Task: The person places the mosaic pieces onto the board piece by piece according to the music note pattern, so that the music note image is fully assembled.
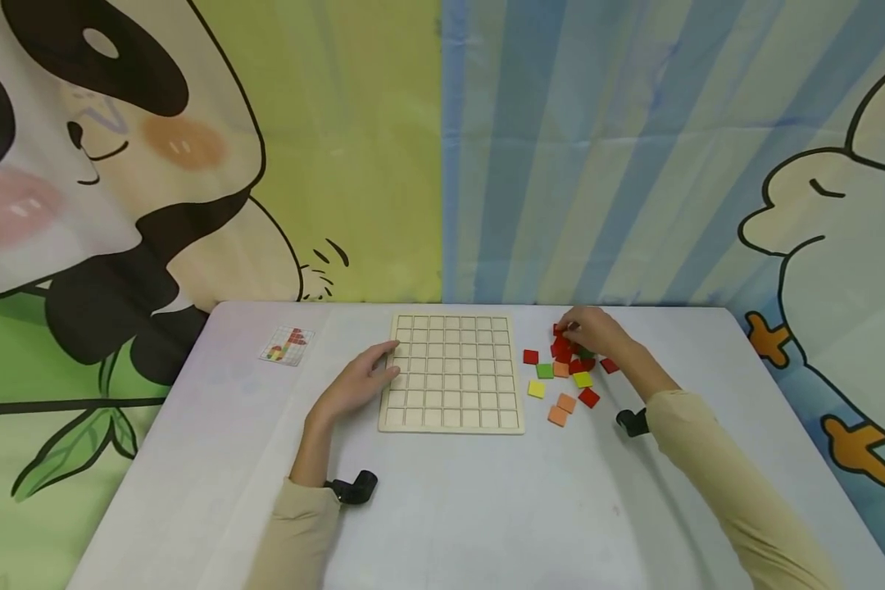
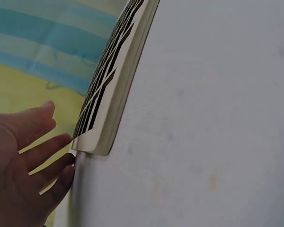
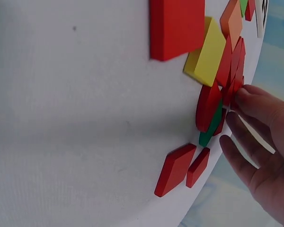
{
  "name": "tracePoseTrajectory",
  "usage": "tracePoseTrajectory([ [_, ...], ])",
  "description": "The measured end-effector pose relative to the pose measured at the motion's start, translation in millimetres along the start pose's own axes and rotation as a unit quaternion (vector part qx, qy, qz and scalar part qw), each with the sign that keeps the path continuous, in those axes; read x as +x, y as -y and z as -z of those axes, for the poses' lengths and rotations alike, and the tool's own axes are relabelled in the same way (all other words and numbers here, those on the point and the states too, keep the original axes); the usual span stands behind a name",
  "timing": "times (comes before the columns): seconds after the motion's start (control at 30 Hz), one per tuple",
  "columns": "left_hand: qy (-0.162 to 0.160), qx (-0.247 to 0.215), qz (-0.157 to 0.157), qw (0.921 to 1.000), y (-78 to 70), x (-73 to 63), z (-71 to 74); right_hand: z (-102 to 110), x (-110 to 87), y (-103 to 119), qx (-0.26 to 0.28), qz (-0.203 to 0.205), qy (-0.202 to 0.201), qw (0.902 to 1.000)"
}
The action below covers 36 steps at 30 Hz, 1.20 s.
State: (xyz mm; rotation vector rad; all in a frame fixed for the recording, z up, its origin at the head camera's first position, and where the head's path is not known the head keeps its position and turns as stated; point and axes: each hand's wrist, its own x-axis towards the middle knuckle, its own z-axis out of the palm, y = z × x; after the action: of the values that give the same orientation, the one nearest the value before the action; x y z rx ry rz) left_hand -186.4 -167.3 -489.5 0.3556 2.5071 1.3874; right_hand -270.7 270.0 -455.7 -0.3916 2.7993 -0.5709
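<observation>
A pale wooden grid board (image 1: 452,430) lies in the middle of the table in the head view. At its left edge rests my left hand (image 1: 357,383), fingers extended; in the left wrist view that hand (image 2: 28,156) touches the corner of the board (image 2: 102,137). Right of the board is a loose heap of red tiles (image 1: 563,348), with a green tile (image 1: 545,371) and a yellow tile (image 1: 536,389) beside it. My right hand (image 1: 597,329) reaches over the heap's far side and pinches a red tile (image 1: 557,329) with thumb and fingertips. The right wrist view shows this hand (image 3: 265,137) partly hiding the tile.
A small card (image 1: 288,346) with a coloured block pattern lies at the table's left. Orange tiles (image 1: 557,416) and a separate red tile (image 1: 589,397) lie nearer the front. A printed curtain (image 1: 560,164) hangs behind the table's far edge.
</observation>
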Motion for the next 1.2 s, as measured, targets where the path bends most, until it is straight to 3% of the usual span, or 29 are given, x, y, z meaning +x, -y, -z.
tracePoseTrajectory([
  [0.17,-0.004,0.012,-0.018,0.9998,1.7,2.0,-7.0,2,0.4,-3,-0.002,0.021,0.012,0.9997],
  [0.37,0.000,0.090,-0.050,0.9947,3.4,3.4,-10.0,3,3.0,-4,-0.012,0.024,0.017,0.9995],
  [0.6,0.007,0.138,-0.028,0.9901,4.7,0.2,-10.3,6,4.2,3,-0.005,0.025,-0.003,0.9997],
  [0.73,0.012,0.166,-0.021,0.9858,3.7,0.0,-10.9,8,6.6,20,-0.005,0.088,-0.031,0.9957],
  [0.93,0.013,0.177,-0.015,0.9841,3.7,-1.0,-11.2,5,15.8,56,-0.014,0.190,-0.037,0.9810],
  [1.03,0.010,0.171,-0.017,0.9850,4.2,-1.5,-10.7,5,19.8,72,-0.004,0.215,-0.038,0.9759],
  [1.2,0.010,0.171,-0.020,0.9850,7.4,-0.3,-11.9,7,22.2,88,0.012,0.215,-0.036,0.9758],
])
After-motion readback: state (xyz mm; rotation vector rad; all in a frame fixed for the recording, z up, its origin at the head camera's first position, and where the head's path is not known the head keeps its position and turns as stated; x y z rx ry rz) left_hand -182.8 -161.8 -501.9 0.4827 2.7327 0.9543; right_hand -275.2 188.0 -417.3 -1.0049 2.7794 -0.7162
